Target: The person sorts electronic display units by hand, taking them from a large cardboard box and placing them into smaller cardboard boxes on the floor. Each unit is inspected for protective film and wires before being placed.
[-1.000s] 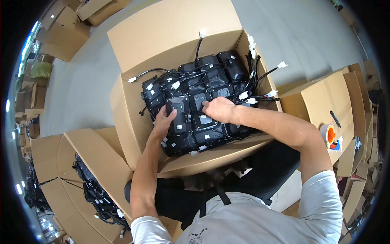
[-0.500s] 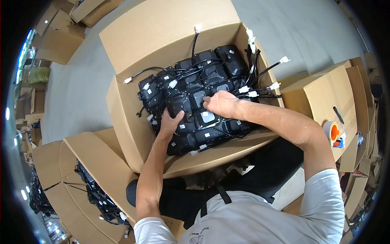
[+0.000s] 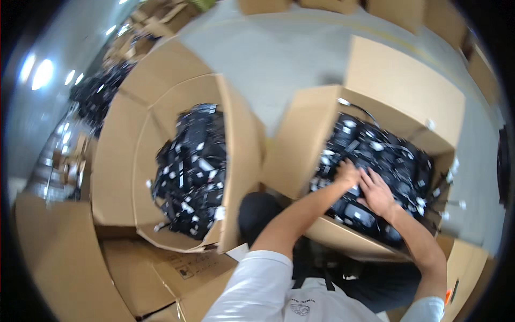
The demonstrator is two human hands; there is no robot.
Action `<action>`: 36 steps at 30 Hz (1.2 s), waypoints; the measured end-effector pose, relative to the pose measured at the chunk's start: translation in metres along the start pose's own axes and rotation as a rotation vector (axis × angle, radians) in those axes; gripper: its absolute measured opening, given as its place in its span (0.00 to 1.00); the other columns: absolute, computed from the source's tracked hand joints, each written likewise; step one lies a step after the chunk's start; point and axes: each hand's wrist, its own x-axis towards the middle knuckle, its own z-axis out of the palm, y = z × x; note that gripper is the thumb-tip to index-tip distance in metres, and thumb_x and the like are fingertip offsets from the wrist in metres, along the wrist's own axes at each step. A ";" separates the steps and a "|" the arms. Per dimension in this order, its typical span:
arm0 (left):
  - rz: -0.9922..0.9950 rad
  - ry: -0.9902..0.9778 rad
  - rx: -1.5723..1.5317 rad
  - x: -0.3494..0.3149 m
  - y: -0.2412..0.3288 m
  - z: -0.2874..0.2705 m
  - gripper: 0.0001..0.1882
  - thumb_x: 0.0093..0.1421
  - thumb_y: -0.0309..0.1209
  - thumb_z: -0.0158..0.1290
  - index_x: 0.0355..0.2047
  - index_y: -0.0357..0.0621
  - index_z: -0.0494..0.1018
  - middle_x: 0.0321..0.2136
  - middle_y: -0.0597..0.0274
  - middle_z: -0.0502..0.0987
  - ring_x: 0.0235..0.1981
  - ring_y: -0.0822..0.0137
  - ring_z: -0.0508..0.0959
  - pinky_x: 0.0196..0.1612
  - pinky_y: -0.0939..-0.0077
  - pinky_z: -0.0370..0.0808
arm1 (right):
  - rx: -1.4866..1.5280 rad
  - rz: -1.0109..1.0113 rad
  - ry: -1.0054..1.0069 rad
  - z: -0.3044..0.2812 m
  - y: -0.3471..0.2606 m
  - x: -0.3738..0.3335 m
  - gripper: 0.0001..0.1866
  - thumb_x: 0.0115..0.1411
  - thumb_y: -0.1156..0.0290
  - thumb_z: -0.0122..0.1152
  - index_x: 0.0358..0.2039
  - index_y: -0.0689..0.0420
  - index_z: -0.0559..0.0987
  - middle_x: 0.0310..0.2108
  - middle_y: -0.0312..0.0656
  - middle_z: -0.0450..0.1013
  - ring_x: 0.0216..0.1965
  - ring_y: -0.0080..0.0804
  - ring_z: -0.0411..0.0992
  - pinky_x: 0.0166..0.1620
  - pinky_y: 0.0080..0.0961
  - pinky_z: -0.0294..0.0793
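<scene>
Both hands are inside the right-hand cardboard box, over tightly packed black plastic units with cables and white plugs. My left hand reaches down among the units near the box's left side; its fingers are blurred and partly hidden. Just right of it, my right hand rests on the units with its fingers stretched out and apart, gripping nothing visible. The two hands nearly touch. White plugs stick out over the box's right wall.
A second open box on the left holds a jumbled heap of black cabled units. A folded carton lies below it. Another box stands at the lower right. More cartons line the far floor.
My view has swung left, so the packed box now appears further right and the left box shows fully. My hands have come close together; my left hand has left the unit's edge it touched.
</scene>
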 end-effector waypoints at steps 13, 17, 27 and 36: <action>0.237 0.605 -0.034 -0.126 -0.220 -0.429 0.13 0.61 0.38 0.55 0.33 0.39 0.79 0.31 0.47 0.81 0.35 0.54 0.82 0.40 0.61 0.78 | -0.239 0.142 -0.209 -0.026 -0.035 0.012 0.39 0.58 0.47 0.62 0.64 0.58 0.69 0.67 0.48 0.61 0.73 0.46 0.47 0.72 0.60 0.34; -0.269 0.521 0.143 -0.150 -0.379 -0.466 0.27 0.50 0.33 0.63 0.50 0.33 0.76 0.42 0.44 0.81 0.45 0.51 0.81 0.50 0.64 0.77 | -0.168 0.151 -0.111 -0.040 -0.047 0.006 0.38 0.56 0.52 0.65 0.62 0.61 0.70 0.65 0.52 0.63 0.71 0.50 0.50 0.72 0.57 0.36; 0.040 0.217 0.439 -0.088 -0.388 -0.438 0.28 0.42 0.44 0.71 0.40 0.38 0.80 0.37 0.45 0.81 0.43 0.45 0.80 0.51 0.57 0.76 | -0.131 0.064 -0.122 -0.055 -0.081 -0.013 0.33 0.55 0.56 0.68 0.57 0.62 0.74 0.61 0.53 0.67 0.69 0.51 0.56 0.71 0.51 0.47; 0.243 0.163 -0.510 -0.180 -0.248 -0.528 0.22 0.65 0.48 0.56 0.40 0.37 0.79 0.34 0.68 0.81 0.35 0.76 0.78 0.42 0.78 0.76 | 0.376 -0.039 0.121 -0.140 -0.163 0.041 0.40 0.53 0.69 0.73 0.63 0.65 0.65 0.62 0.58 0.65 0.64 0.55 0.63 0.64 0.41 0.66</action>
